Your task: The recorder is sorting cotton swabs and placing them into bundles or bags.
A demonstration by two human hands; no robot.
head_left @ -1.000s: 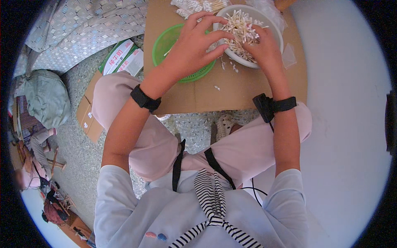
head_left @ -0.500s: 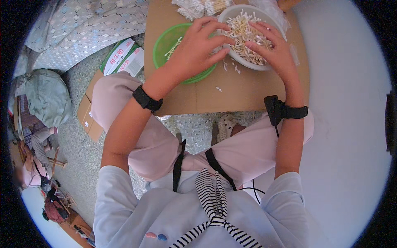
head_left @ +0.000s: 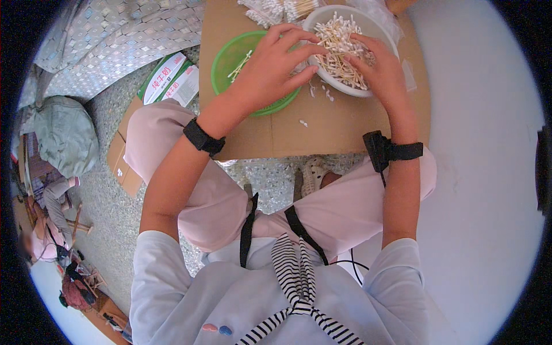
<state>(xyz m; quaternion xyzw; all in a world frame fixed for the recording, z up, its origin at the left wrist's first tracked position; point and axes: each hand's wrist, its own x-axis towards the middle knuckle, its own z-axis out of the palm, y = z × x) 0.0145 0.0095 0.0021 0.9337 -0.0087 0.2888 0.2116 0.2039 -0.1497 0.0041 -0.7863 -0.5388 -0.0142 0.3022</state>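
Note:
A white bowl [head_left: 388, 29] on the cardboard tabletop holds a heap of loose cotton swabs [head_left: 339, 43] with pale sticks. My right hand [head_left: 382, 69] reaches into the bowl's right side, thumb and forefinger apart over the swabs; its other fingertips are partly hidden. To the left, my left hand [head_left: 279, 63] hovers over a green plastic basket [head_left: 221, 69], fingers spread towards the bowl and nothing seen in them. Inside the basket lie a few cotton swabs [head_left: 240, 66], and my hand and forearm cover much of the rest.
Bundles of cotton swabs [head_left: 282, 10] lie behind the basket. Clear plastic bags [head_left: 382, 14] sit by the bowl's far right. Small white bits [head_left: 303, 123] are scattered on the cardboard [head_left: 333, 135]. A white wall [head_left: 483, 144] rises at the right. Another person [head_left: 46, 236] sits far left.
My right hand has shifted slightly, its fingers drawn in and bent deeper among the swabs. Some swabs in the bowl have moved. My left hand has stayed almost where it was.

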